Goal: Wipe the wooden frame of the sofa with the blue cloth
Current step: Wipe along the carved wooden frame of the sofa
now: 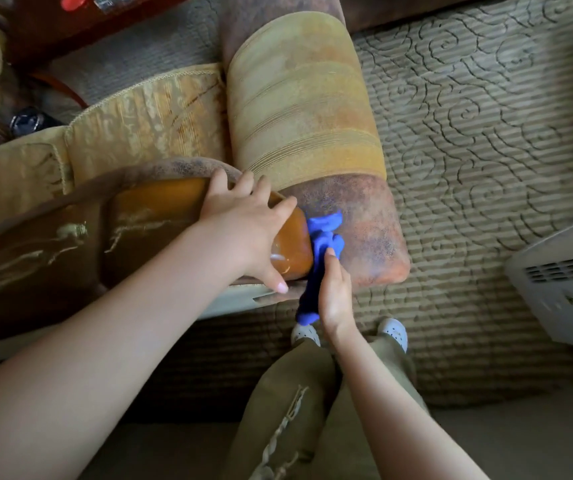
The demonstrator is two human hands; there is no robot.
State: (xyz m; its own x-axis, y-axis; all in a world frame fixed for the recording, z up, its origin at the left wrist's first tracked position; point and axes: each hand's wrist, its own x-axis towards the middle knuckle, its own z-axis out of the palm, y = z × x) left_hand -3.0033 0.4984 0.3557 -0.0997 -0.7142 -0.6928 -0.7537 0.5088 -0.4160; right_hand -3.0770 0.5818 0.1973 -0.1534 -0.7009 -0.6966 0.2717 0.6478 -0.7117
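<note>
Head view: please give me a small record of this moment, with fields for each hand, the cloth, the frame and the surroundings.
left hand: rests spread on the wooden frame, fingers straight
right hand: grips the blue cloth
blue cloth: bunched, pushed into the gap between frame and armrest
wooden frame: glossy orange-brown, rounded end
armrest: striped, padded, right of the frame
floor: patterned carpet
other: white appliance at right edge
</note>
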